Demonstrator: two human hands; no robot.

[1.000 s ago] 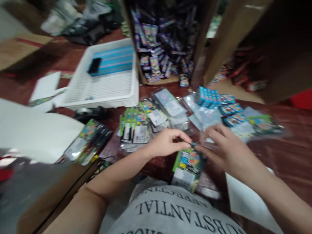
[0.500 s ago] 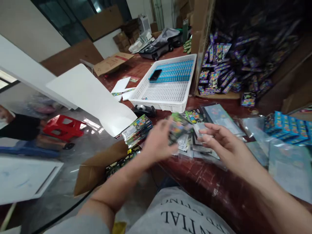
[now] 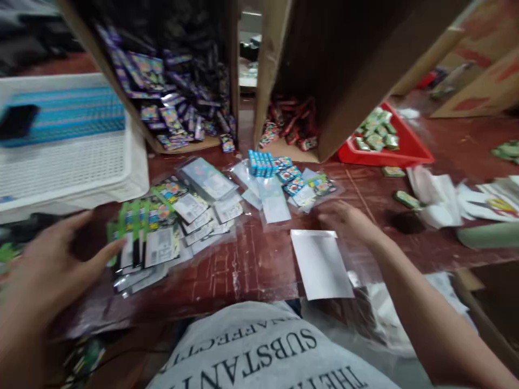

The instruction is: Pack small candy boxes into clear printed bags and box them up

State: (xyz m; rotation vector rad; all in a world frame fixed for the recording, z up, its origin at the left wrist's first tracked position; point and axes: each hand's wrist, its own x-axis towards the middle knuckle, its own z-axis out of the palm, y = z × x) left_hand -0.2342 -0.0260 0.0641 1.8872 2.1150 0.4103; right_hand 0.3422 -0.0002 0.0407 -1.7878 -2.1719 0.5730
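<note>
My left hand (image 3: 57, 265) is at the left, thumb and fingers spread, with the thumb tip right by a fanned pile of black-and-green printed packets (image 3: 160, 246) with white labels. My right hand (image 3: 351, 219) reaches over the table with its fingers blurred, so what they hold, if anything, does not show. Just beyond it lies a clear bag (image 3: 306, 200) with a green printed packet (image 3: 320, 185). Small blue boxes (image 3: 261, 163) rest beside it on clear pouches (image 3: 273, 200). Below my right hand is a white paper sheet (image 3: 322, 265).
A white basket (image 3: 138, 173) holding blue boxes and a dark phone (image 3: 18, 121) stands left. Cardboard boxes hold purple packets (image 3: 174, 119) and red packets (image 3: 292, 127). A red tray (image 3: 405, 156) holds green packets. White gloves (image 3: 438, 200) and scissors (image 3: 503, 205) lie right.
The view has swung to the right. My left hand has let go of the printed packet it held and moved to the pile's left side. My right hand has moved away from the pile, rightward.
</note>
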